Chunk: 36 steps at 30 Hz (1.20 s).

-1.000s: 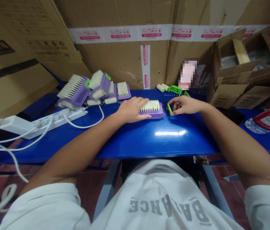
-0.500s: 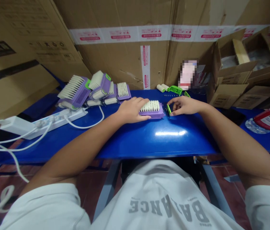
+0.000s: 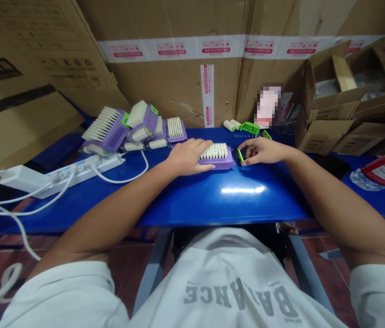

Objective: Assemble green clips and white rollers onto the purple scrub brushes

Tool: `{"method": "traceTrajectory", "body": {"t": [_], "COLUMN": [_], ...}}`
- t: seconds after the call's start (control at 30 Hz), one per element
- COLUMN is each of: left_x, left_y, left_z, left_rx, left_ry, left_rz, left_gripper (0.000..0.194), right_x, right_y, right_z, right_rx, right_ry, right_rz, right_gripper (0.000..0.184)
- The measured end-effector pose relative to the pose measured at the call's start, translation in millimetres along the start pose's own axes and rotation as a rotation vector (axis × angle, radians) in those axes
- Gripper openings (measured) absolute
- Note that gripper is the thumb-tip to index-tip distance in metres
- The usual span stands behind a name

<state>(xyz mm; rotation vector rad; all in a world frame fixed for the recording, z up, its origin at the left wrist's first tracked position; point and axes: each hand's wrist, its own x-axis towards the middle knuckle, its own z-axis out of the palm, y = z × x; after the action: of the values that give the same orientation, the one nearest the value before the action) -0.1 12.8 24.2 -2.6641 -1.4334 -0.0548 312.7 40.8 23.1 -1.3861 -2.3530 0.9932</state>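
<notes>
My left hand (image 3: 191,157) is closed around the left end of a purple brush head (image 3: 217,159), which lies on the blue table with its cream bristles up. Just off the brush's right end, my right hand (image 3: 259,151) pinches a small green end cap (image 3: 240,156) between thumb and fingers. A narrow gap with small dark parts separates the cap from the brush; their detail is too small to make out. Behind my right hand are a green plastic piece (image 3: 250,128), two cream rollers (image 3: 229,125) and a row of tiny screws (image 3: 243,136).
Several purple brushes (image 3: 108,132) are piled at the back left, behind a white power strip (image 3: 76,175) with cables. Open cardboard boxes (image 3: 329,132) stand at the right, near a bottle with a red label (image 3: 380,171). Large cartons (image 3: 172,86) wall off the back edge.
</notes>
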Motion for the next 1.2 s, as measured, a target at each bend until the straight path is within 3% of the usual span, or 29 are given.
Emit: {"method": "traceTrajectory", "body": {"t": [1.2], "left_x": [-0.4], "left_y": [0.0], "left_z": [0.4], "left_rx": [0.002], "left_ry": [0.009], "left_rz": [0.003], "left_gripper": [0.086], "right_x": [0.4], "right_y": [-2.0], "right_z": [3.2], "right_rx": [-0.008], "right_ry": [0.014], "right_rz": [-0.029], "right_gripper": [0.071]}}
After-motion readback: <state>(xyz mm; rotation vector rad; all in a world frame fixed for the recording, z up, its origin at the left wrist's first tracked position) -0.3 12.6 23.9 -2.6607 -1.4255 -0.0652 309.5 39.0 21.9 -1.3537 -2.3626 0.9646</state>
